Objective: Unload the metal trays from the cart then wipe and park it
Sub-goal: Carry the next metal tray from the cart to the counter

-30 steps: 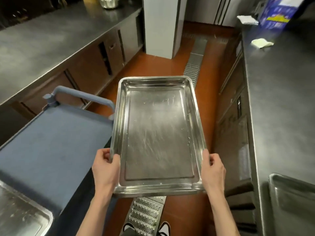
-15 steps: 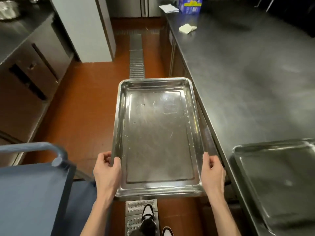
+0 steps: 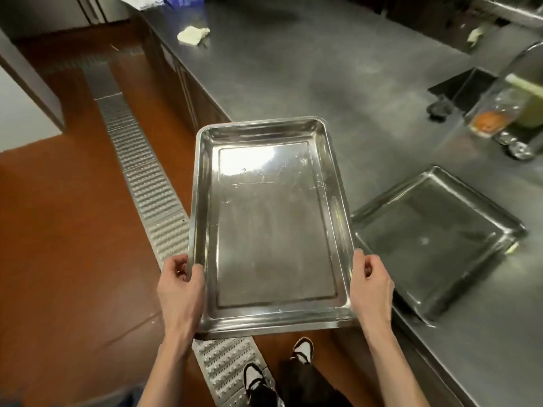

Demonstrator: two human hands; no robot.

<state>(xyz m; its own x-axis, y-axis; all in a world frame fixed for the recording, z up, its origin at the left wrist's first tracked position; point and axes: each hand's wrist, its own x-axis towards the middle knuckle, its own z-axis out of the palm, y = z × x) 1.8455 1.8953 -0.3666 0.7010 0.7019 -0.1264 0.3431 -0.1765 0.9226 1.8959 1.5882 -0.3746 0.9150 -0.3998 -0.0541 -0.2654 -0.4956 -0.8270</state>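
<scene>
Two hands (image 3: 180,292) (image 3: 371,286), scratched rectangular steel tray (image 3: 273,230)

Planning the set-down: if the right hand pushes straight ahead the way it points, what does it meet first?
Probably nothing solid soon: the right hand, gripping the held tray, points over bare counter. The parked tray lies just right of that line; depth is unclear.
</scene>
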